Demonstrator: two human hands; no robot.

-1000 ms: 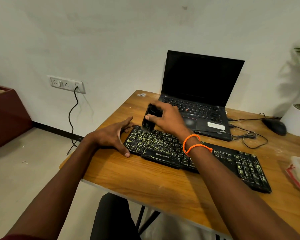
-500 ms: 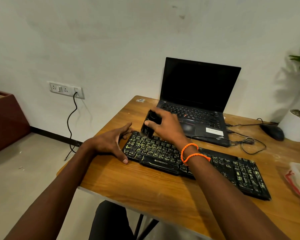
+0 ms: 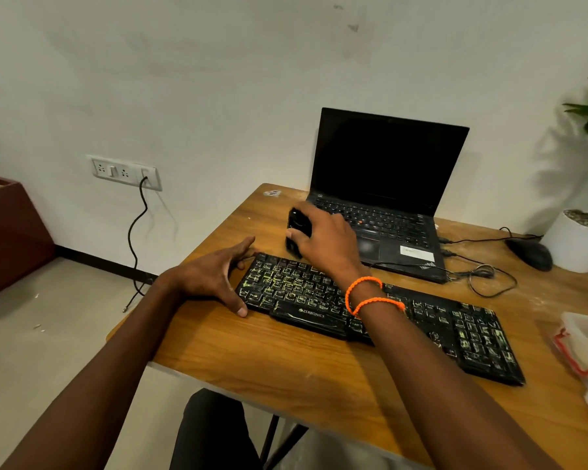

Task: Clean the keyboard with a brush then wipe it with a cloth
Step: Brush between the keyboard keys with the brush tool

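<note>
A black keyboard (image 3: 381, 310) with dusty, pale-marked keys lies slantwise across the wooden desk (image 3: 286, 361). My right hand (image 3: 326, 242) grips a black brush (image 3: 297, 228) just beyond the keyboard's far left corner, its lower end close to the top key row. My left hand (image 3: 214, 276) rests at the keyboard's left end, thumb against the near corner and fingers spread toward the far corner. No cloth can be made out for certain.
An open black laptop (image 3: 384, 184) with a dark screen stands behind the keyboard. A black mouse (image 3: 530, 254) and loose cables lie at the back right, beside a white plant pot (image 3: 574, 242). Clear plastic containers (image 3: 584, 347) sit at the desk's right edge.
The camera tilted upward a little. My right hand with the brush shifted slightly back from the top key row toward the laptop. My left hand stays at the keyboard's left end.
</note>
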